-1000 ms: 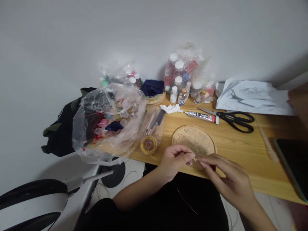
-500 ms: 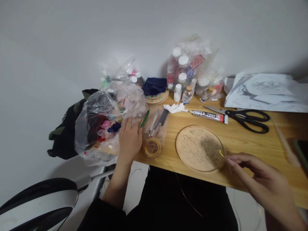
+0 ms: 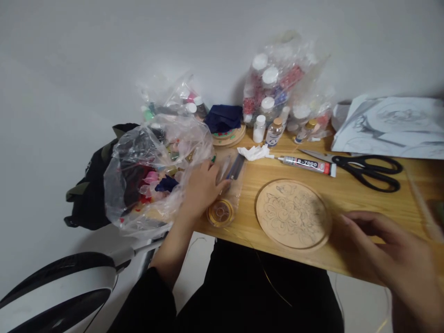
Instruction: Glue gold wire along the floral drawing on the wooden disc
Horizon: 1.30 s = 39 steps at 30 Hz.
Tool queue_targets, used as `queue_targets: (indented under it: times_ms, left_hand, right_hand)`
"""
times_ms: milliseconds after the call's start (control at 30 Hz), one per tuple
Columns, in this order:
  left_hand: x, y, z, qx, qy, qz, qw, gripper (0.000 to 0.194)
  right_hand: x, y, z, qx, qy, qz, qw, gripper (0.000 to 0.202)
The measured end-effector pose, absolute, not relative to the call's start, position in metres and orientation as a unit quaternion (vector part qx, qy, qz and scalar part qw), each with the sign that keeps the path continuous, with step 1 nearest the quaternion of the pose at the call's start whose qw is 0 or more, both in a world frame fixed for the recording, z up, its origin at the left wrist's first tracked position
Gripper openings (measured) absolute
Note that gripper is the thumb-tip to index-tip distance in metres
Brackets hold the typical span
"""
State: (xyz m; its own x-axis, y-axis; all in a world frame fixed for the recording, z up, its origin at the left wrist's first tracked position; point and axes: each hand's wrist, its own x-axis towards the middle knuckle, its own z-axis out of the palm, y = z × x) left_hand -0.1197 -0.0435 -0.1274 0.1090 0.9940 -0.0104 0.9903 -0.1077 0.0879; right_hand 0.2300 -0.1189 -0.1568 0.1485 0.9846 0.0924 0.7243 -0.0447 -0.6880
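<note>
My left hand rests palm down between the plastic bag of petals and the tools, its thumb stretched apart toward the pens. Under its fingers a green pencil shows only its end. Just below the thumb sits a spool of golden wire. My right hand hovers beside the round wooden board, thumb and forefinger closed together. Anything in that pinch is too blurred to make out. Pencilled flower outlines cover the board. A strand of wire hangs over my dark trousers.
Behind the board lie a B-7000 glue tube, black-handled scissors and a crumpled tissue. Small bottles and a bag of jars stand against the wall. Drawn sheets lie at the back right.
My left hand has moved right, over the green pencil, with its thumb now reaching toward the pens. The yellow wire tip at my right fingers no longer shows. The view has shifted slightly.
</note>
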Motion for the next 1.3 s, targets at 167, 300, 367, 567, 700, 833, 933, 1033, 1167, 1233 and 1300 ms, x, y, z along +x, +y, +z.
queue_targets:
  times_ms: [167,300,367,567,700,833,933,1033,1167,1233,1300]
  left_hand:
    - [-0.115,-0.029,-0.127,0.716,0.691,-0.021,0.096,0.034]
    - [-0.121,-0.028,-0.131,0.707,0.697,0.01,0.117,0.024]
    - [-0.122,-0.027,-0.132,0.699,0.706,0.013,0.114,0.026]
    - [-0.124,-0.024,-0.13,0.683,0.724,0.016,0.096,0.034]
    - [-0.125,-0.023,-0.129,0.692,0.715,0.023,0.095,0.035]
    - [-0.124,-0.023,-0.13,0.71,0.697,0.026,0.097,0.038]
    - [-0.125,-0.023,-0.132,0.722,0.685,0.03,0.098,0.044]
    - [-0.127,-0.025,-0.134,0.726,0.678,0.055,0.101,0.046]
    - [-0.133,-0.026,-0.137,0.72,0.676,0.106,0.117,0.043]
    - [-0.137,-0.025,-0.14,0.714,0.666,0.16,0.144,0.04]
    - [-0.141,-0.024,-0.144,0.701,0.649,0.237,0.177,0.037]
  right_hand:
    - [0.248,-0.102,-0.17,-0.785,-0.572,0.079,0.227,0.046]
    - [0.268,-0.086,-0.176,-0.826,-0.551,0.063,0.099,0.043]
    - [0.277,-0.078,-0.177,-0.835,-0.546,0.052,0.053,0.042]
    - [0.298,-0.058,-0.168,-0.764,-0.645,0.016,-0.001,0.034]
    - [0.307,-0.055,-0.161,-0.739,-0.673,-0.004,-0.005,0.033]
    - [0.307,-0.058,-0.16,-0.736,-0.677,0.003,0.011,0.038]
    - [0.304,-0.062,-0.16,-0.754,-0.655,0.045,0.013,0.04]
    - [0.3,-0.066,-0.16,-0.768,-0.633,0.094,0.011,0.047]
    - [0.295,-0.07,-0.159,-0.762,-0.641,0.095,0.001,0.059]
    - [0.292,-0.072,-0.158,-0.754,-0.648,0.106,0.001,0.063]
    - [0.289,-0.072,-0.156,-0.749,-0.653,0.114,-0.004,0.07]
